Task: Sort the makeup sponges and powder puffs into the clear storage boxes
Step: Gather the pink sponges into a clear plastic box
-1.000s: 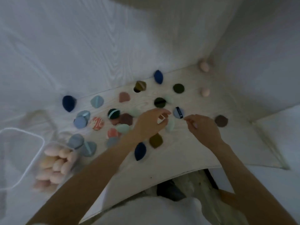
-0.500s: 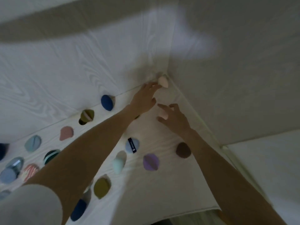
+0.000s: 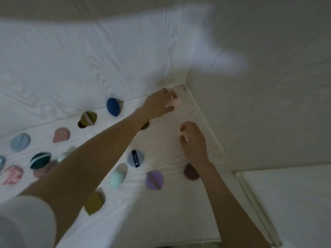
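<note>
Dim, bluish and soft with motion blur, a broad shadow crossing the wall [image 3: 125, 56], edges bowed by wide-angle distortion.

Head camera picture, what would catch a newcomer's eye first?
Two bare arms reach to the far corner of the white wood-grain table: the left hand curls round a pale pink egg-shaped sponge, the right hand round something pale and mostly hidden. Coloured round puffs lie scattered, with a dark blue sponge against the back wall.
</note>
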